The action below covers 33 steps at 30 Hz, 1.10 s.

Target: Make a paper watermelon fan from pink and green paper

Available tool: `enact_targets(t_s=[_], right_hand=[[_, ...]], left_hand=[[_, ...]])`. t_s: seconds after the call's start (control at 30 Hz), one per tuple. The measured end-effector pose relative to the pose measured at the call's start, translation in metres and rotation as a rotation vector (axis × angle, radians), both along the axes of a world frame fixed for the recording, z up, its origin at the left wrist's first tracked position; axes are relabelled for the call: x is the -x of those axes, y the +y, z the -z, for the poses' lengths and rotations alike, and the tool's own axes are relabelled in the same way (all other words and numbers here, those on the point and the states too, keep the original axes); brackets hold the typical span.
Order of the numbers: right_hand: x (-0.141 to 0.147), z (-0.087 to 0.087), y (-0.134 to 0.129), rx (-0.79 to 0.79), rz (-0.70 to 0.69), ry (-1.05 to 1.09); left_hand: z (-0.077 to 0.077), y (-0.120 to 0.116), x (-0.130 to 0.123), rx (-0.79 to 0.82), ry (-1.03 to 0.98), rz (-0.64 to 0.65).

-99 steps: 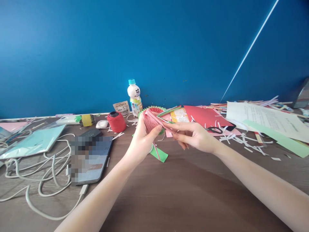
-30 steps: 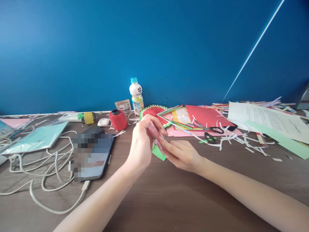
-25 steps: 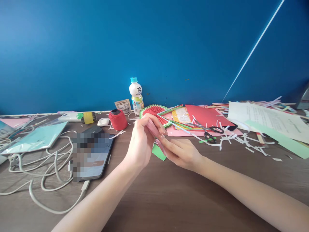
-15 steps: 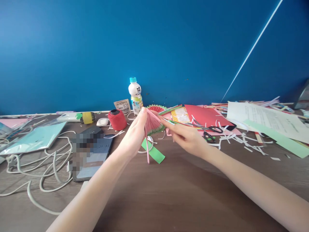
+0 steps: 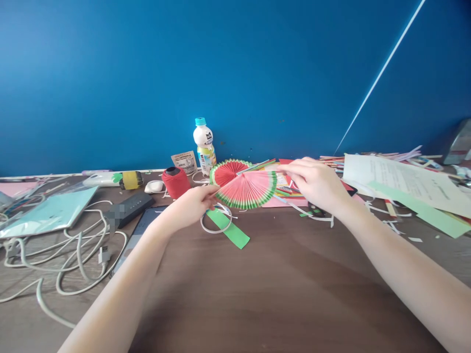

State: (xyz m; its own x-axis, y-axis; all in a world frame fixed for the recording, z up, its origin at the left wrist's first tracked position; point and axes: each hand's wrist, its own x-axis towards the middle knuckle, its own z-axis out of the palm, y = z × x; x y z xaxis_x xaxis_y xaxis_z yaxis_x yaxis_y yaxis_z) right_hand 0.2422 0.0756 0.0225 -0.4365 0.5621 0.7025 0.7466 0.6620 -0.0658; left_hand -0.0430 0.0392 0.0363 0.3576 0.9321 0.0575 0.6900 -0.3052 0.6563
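Note:
A pink pleated paper fan (image 5: 253, 186) with a green-and-white rim is spread in a half-round shape, its curve facing down. My left hand (image 5: 196, 203) pinches its left end between thumb and fingers. At the right end, the fingertips of my right hand (image 5: 315, 184) close on the other edge. Just behind lies a red pleated paper fan (image 5: 228, 171) with a green rim, partly covered by the pink one. Under my left hand are a green paper strip (image 5: 237, 236) and a thin white ring (image 5: 216, 232) on the table.
A red spool of thread (image 5: 175, 182) and a drink bottle (image 5: 204, 142) stand at the back. White cables (image 5: 81, 289), a black box (image 5: 134, 208) and a flat dark device lie left. White paper scraps, printed sheets (image 5: 397, 181) and a pale green strip (image 5: 419, 208) lie right.
The pink fan was folded together between my hands and is now spread out. My left hand has moved left and down, my right hand to the right and up.

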Motion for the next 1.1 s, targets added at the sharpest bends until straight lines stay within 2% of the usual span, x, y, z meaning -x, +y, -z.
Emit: enact_targets(t_s=[0.1, 0.23, 0.37, 0.53, 0.73, 0.83, 0.93, 1.0, 1.1], right_hand=[[-0.008, -0.002, 0.008, -0.044, -0.046, -0.010], [-0.007, -0.002, 0.008, 0.014, -0.172, -0.012], [0.001, 0.000, 0.002, 0.000, -0.258, -0.027], [0.008, -0.004, -0.006, 0.059, -0.351, -0.093], [0.015, -0.001, -0.013, 0.204, -0.413, -0.074], [0.021, 0.002, -0.015, 0.347, -0.501, -0.035], [0.028, 0.005, -0.019, 0.505, -0.553, 0.047], [0.032, 0.008, -0.022, 0.609, -0.573, 0.163], [0.037, 0.014, -0.025, 0.856, -0.634, 0.385]], left_hand=[[-0.002, 0.001, 0.001, -0.141, 0.165, -0.003], [-0.005, -0.001, -0.001, -0.238, 0.370, -0.030], [-0.004, -0.005, -0.008, -0.315, 0.468, 0.089], [-0.002, -0.008, -0.021, -0.321, 0.407, 0.272], [-0.003, -0.014, -0.036, -0.365, 0.322, 0.298], [0.001, -0.017, -0.041, -0.325, 0.282, 0.243], [0.009, -0.020, -0.045, -0.350, 0.222, 0.226], [0.014, -0.021, -0.047, -0.398, 0.211, 0.246], [0.019, -0.021, -0.050, -0.439, 0.278, 0.235]])
